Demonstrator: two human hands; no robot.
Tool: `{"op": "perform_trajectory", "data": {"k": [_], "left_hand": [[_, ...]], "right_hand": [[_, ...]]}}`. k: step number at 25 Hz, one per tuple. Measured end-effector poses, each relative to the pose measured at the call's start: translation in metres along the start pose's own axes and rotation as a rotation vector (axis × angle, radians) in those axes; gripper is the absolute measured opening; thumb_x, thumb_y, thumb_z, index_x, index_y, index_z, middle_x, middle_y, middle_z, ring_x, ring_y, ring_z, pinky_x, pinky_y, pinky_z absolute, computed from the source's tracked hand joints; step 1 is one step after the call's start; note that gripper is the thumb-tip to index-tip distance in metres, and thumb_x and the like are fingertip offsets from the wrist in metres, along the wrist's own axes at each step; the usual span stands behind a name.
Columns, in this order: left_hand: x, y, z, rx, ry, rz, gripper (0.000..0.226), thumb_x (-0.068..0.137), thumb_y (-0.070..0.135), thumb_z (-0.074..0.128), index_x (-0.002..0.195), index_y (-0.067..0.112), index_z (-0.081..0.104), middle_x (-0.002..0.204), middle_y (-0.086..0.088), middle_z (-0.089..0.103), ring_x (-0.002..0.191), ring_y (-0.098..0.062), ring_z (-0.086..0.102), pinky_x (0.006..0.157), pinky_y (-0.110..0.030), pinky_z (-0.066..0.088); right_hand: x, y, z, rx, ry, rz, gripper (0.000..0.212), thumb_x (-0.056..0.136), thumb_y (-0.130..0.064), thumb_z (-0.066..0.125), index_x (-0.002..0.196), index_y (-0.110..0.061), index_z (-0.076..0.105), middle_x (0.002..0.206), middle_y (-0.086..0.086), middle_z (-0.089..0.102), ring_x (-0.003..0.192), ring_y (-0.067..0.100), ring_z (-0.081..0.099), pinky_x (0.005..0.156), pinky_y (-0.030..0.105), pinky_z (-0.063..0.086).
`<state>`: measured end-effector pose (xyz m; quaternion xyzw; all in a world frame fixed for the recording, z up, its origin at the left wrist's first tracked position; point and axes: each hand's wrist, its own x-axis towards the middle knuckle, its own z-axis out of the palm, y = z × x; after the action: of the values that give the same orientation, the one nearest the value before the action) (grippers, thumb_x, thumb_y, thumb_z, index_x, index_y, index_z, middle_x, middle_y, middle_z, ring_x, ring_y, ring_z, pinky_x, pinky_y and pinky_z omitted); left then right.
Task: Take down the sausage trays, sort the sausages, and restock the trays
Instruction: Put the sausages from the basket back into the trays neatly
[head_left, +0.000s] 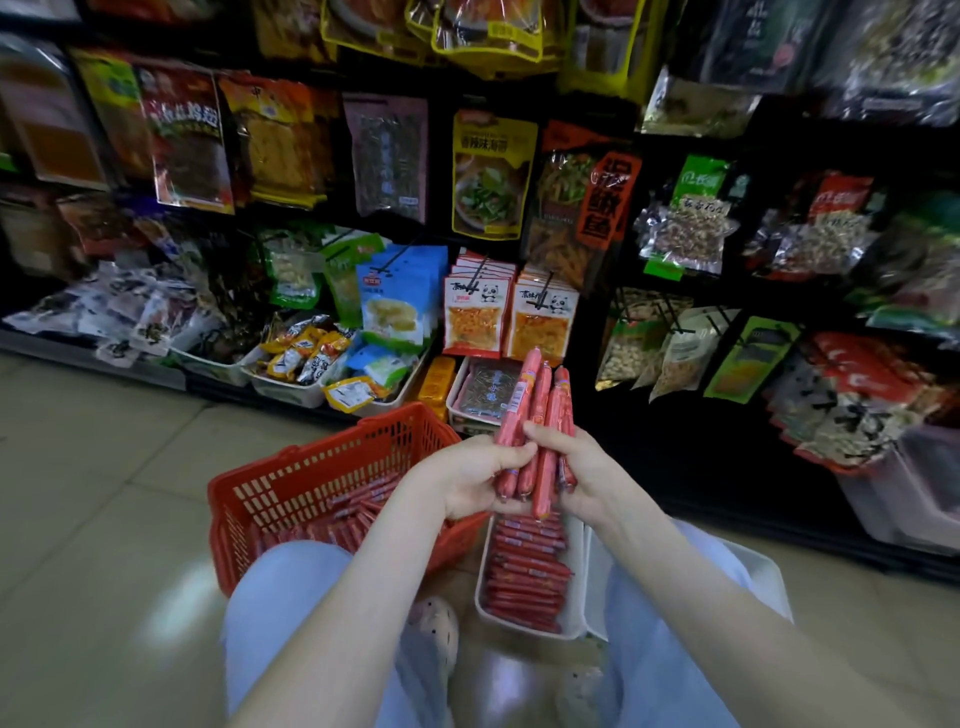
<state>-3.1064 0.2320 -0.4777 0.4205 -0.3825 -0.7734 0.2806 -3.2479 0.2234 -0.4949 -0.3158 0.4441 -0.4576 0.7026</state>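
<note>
Step in hand: sorting, I judge, since a bundle is held over a part-filled tray.
Left hand (470, 480): its fingers (511, 457) are curled round the lower part of the bundle of sausages (540, 415).
Right hand (576, 467): its fingers are closed on the same bundle from the other side.
Bundle: near upright, with the tips rising well above the fingertips and the ends poking out below the palms.
White tray (575, 582): on the floor just beneath the fingers, with sausages lying flat in rows.
Red basket (291, 483): below and left of the left fingers, with loose sausages inside.
Second tray (763, 577): below the right wrist and mostly hidden by a knee, so its contents are unclear.
Next move: probably laying the bundle flat along the tray's rows. That calls for evening the ends first and loosening both grips together.
</note>
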Motion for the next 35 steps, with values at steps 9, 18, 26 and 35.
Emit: {"op": "perform_trajectory", "data": {"k": [9, 18, 26, 35], "left_hand": [[0.062, -0.01, 0.005, 0.413, -0.109, -0.164, 0.032, 0.097, 0.032, 0.051, 0.121, 0.011, 0.052, 0.102, -0.013, 0.067, 0.085, -0.023, 0.068, 0.075, -0.033, 0.059], [0.211, -0.12, -0.033, 1.56, 0.338, 0.222, 0.083, 0.087, 0.018, 0.056, 0.152, 0.014, 0.005, 0.155, -0.016, 0.014, 0.142, -0.03, 0.017, 0.115, -0.035, 0.016], [0.309, -0.293, -0.082, 1.66, 0.03, -0.261, 0.046, 0.076, 0.019, 0.036, 0.097, 0.007, 0.075, 0.095, -0.008, 0.072, 0.092, -0.023, 0.07, 0.078, -0.038, 0.056], [0.338, -0.366, -0.113, 1.67, 0.072, -0.152, 0.058, 0.088, 0.025, 0.03, 0.142, 0.007, 0.039, 0.147, -0.02, 0.037, 0.131, -0.033, 0.044, 0.114, -0.043, 0.022]], "right_hand": [[0.025, 0.005, -0.038, -0.04, 0.161, 0.0, 0.014, 0.083, 0.003, 0.063, 0.096, -0.001, 0.061, 0.079, 0.016, 0.069, 0.073, 0.025, 0.07, 0.063, 0.033, 0.057], [0.127, 0.102, -0.191, -1.392, 0.203, 0.211, 0.049, 0.082, -0.013, 0.057, 0.127, -0.014, 0.038, 0.11, 0.009, 0.062, 0.098, 0.03, 0.063, 0.077, 0.036, 0.049], [0.196, 0.261, -0.245, -1.72, -0.15, 0.049, 0.045, 0.073, -0.006, 0.065, 0.118, -0.004, 0.06, 0.103, 0.01, 0.065, 0.092, 0.028, 0.067, 0.077, 0.036, 0.056], [0.194, 0.34, -0.291, -1.76, -0.156, 0.201, 0.113, 0.063, -0.037, 0.081, 0.151, -0.014, 0.014, 0.137, 0.011, 0.052, 0.13, 0.026, 0.045, 0.109, 0.053, 0.031]]}}
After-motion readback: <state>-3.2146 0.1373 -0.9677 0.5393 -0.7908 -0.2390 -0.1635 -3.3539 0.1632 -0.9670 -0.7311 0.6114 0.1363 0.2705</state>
